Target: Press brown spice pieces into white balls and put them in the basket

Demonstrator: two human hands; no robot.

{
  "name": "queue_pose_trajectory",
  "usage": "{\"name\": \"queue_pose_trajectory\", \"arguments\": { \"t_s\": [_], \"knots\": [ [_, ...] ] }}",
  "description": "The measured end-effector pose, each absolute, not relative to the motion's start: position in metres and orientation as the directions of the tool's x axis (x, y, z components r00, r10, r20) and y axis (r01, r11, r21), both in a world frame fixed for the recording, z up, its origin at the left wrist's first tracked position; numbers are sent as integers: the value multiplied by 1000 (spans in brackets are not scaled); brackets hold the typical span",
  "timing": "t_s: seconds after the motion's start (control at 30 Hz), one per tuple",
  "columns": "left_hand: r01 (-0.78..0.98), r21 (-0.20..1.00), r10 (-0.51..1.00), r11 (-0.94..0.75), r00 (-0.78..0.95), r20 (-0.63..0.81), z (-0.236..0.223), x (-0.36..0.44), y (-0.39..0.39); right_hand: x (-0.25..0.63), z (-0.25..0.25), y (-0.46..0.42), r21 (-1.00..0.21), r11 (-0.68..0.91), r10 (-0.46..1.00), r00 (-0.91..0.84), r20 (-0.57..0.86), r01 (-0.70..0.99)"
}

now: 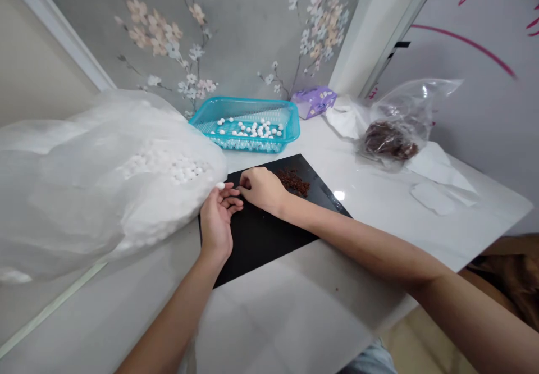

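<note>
My left hand (pixel 218 217) pinches a small white ball (pixel 220 186) between thumb and forefinger, its other fingers loosely curled. Close beside it, my right hand (pixel 261 187) has thumb and fingers pressed together; whatever they hold, if anything, is too small to make out. Both hands are over a black mat (pixel 265 239). A loose heap of reddish-brown crumbly bits (pixel 293 182) lies on the mat just beyond my right wrist.
A large translucent bag (pixel 96 177) of white balls fills the left side. Behind the mat stands a blue plastic basket (pixel 244 145) with many white balls. A purple tissue pack (pixel 314 101), white paper (pixel 440 172) and a clear bag of brown material (pixel 389 140) lie to the right.
</note>
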State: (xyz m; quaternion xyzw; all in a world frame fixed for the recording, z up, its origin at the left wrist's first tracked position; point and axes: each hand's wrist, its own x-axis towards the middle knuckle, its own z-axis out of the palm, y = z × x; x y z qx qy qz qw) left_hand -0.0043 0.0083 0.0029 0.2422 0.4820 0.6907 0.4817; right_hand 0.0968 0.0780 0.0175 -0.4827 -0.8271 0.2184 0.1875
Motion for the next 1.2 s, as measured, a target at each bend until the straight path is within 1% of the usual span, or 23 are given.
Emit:
{"name": "queue_pose_trajectory", "arguments": {
  "t_s": [0.13,0.2,0.23,0.27,0.3,0.33,0.37,0.4,0.43,0.47,0.5,0.6,0.73,0.87,0.97,1.07,1.2],
  "knots": [
    [-422,904,898,-62,-418,-133,3,-4,9,103,14,80,-587,481,851,-508,134,651],
    [-409,910,901,-58,-415,-129,3,-4,9,110,12,78,-664,489,847,-490,207,566],
    [-403,914,904,-54,-409,-126,4,-4,9,114,11,76,-737,464,856,-462,231,491],
    [-396,917,908,-48,-400,-125,4,-3,8,118,10,74,-831,400,873,-437,217,386],
    [-388,921,914,-40,-387,-123,4,-3,8,123,9,72,-924,285,889,-429,157,253],
    [-379,925,922,-28,-368,-123,5,-3,7,127,8,69,-987,122,893,-445,65,101],
    [-367,930,930,-14,-347,-123,5,-2,7,130,7,68,-997,-64,876,-481,-33,-49],
    [-351,936,937,1,-327,-123,6,-2,6,133,6,66,-957,-233,844,-525,-109,-175],
    [-333,943,943,14,-308,-123,6,-2,6,135,5,66,-895,-357,810,-565,-155,-268],
    [-315,949,948,26,-292,-123,6,-1,6,136,5,65,-838,-434,786,-594,-173,-330],
    [-298,954,953,34,-280,-121,6,-1,6,137,4,66,-798,-476,768,-616,-174,-369],
    [-265,963,958,43,-262,-114,7,0,6,138,5,66,-754,-535,703,-697,-145,-382],
    [-239,970,959,32,-265,-98,8,1,7,137,7,64,-756,-556,640,-758,-126,-345],
    [-234,972,969,19,-236,-75,7,0,6,136,7,61,-774,-533,652,-749,-118,-341],
    [-183,983,980,31,-187,-65,6,-1,5,135,6,60,-778,-516,673,-731,-108,-360],
    [-119,991,986,56,-152,-74,5,-1,5,134,6,61,-774,-515,679,-727,-105,-368],
    [-123,989,982,88,-156,-106,3,-1,6,134,5,61,-785,-500,685,-722,-100,-366]
  ]
}}
